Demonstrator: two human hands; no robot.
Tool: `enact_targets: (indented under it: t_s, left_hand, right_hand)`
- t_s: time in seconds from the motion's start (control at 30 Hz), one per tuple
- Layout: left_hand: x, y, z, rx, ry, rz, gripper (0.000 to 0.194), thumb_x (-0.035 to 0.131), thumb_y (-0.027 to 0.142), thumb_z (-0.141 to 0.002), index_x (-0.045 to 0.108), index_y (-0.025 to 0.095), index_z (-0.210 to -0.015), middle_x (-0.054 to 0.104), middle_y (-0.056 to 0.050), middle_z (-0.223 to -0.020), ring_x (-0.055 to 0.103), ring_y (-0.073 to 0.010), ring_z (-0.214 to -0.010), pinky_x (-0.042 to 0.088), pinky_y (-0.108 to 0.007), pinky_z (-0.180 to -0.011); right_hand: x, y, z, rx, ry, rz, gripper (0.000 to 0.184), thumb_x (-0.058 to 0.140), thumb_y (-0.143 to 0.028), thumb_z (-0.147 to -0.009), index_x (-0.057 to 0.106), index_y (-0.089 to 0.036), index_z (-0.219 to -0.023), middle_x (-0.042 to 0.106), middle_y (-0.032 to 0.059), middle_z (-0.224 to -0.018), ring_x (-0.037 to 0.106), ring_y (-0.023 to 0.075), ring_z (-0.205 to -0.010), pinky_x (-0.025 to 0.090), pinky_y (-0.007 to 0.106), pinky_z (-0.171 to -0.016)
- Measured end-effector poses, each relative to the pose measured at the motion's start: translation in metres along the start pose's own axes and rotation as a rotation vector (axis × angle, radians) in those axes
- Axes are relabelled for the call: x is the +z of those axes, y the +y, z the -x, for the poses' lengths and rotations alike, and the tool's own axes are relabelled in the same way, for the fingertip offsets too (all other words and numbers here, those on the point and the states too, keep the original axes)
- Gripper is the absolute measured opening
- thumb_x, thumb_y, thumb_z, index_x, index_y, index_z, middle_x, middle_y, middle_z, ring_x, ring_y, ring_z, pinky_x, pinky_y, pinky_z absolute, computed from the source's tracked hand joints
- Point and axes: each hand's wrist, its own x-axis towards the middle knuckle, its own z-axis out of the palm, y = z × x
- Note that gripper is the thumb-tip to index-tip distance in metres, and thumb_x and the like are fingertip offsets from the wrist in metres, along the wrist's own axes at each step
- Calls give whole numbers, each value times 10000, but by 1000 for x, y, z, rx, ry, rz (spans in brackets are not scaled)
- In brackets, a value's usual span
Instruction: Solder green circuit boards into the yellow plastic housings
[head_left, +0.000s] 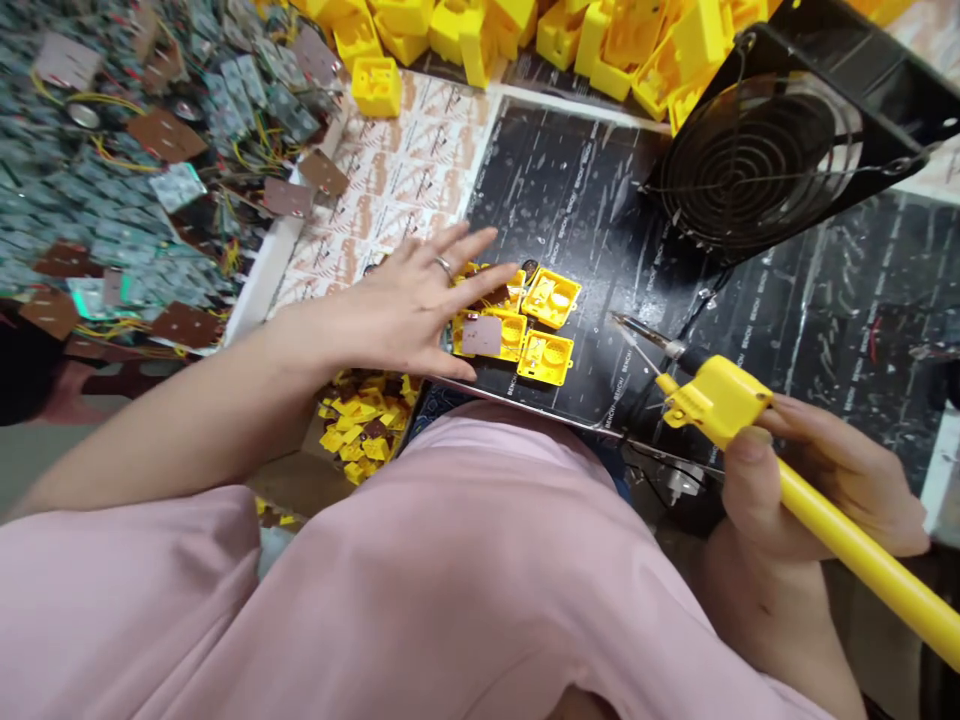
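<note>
My left hand (427,300) lies with fingers spread over several open yellow plastic cases (546,357) near the table's front edge. A brown circuit board (482,335) rests on one case beside my thumb; other parts under the fingers are hidden. In my right hand (810,470) is a yellow soldering iron (727,400) with a feed tube ahead of its body. Its metal tip points left, toward the cases but apart from them. My right fingers are wrapped round the iron's body.
A black fan (750,170) with a wire grille stands at the back right. Yellow cases (480,40) are heaped along the back. At left a white-edged tray (259,265) holds many circuit boards with wires. Below the table edge sits a box of yellow parts (364,425).
</note>
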Motion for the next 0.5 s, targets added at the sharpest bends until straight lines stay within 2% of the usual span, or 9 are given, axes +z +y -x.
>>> enact_targets:
  t_s: [0.07, 0.13, 0.2, 0.3, 0.4, 0.5]
  left_hand:
    - [7, -3, -5, -14, -65, -3, 1063, 781, 649, -873, 267, 262, -1720, 252, -199, -1791, 314, -513, -1610, 392, -695, -1243]
    - [15, -3, -11, -1, -54, 0, 909, 720, 605, -920, 372, 257, -1685, 360, -181, -1745, 426, -448, -1554, 442, -614, -1230]
    - [23, -2, -14, 6, 17, 19, 784, 696, 539, -921, 494, 238, -1616, 434, -179, -1693, 494, -403, -1503, 480, -550, -1207]
    - [29, -6, -5, -68, 161, 99, 712, 725, 430, -837, 600, 233, -1510, 478, -161, -1654, 513, -379, -1491, 499, -526, -1187]
    - [21, -16, 27, -138, 241, 276, 649, 691, 466, -836, 647, 226, -1438, 504, -140, -1622, 518, -345, -1475, 471, -518, -1221]
    - [6, -28, 86, -185, 240, 446, 639, 642, 614, -858, 687, 234, -1371, 550, -124, -1569, 556, -334, -1407, 457, -499, -1227]
  right_hand:
    - [2, 0, 1, -41, 26, -14, 442, 886, -200, -842, 797, -293, -1264, 838, 5, -972, 683, 93, -643, 449, 202, -509]
    - [5, 0, 2, -68, 25, -4, 443, 887, -202, -840, 798, -288, -1265, 837, 6, -959, 682, 99, -636, 445, 207, -500]
    - [8, 0, 1, -94, 24, 5, 434, 891, -205, -831, 804, -266, -1252, 836, 15, -942, 691, 111, -629, 449, 213, -487]
    - [12, 1, 0, -138, 59, -19, 420, 910, -186, -783, 826, -230, -1193, 834, 19, -891, 683, 114, -575, 456, 215, -469]
    - [16, 3, -1, -183, 107, -23, 385, 923, -209, -756, 845, -217, -1133, 828, 18, -840, 715, 141, -584, 525, 229, -518]
    - [22, 4, -2, -217, 130, -10, 358, 918, -266, -770, 850, -226, -1119, 827, 19, -823, 752, 167, -622, 584, 249, -581]
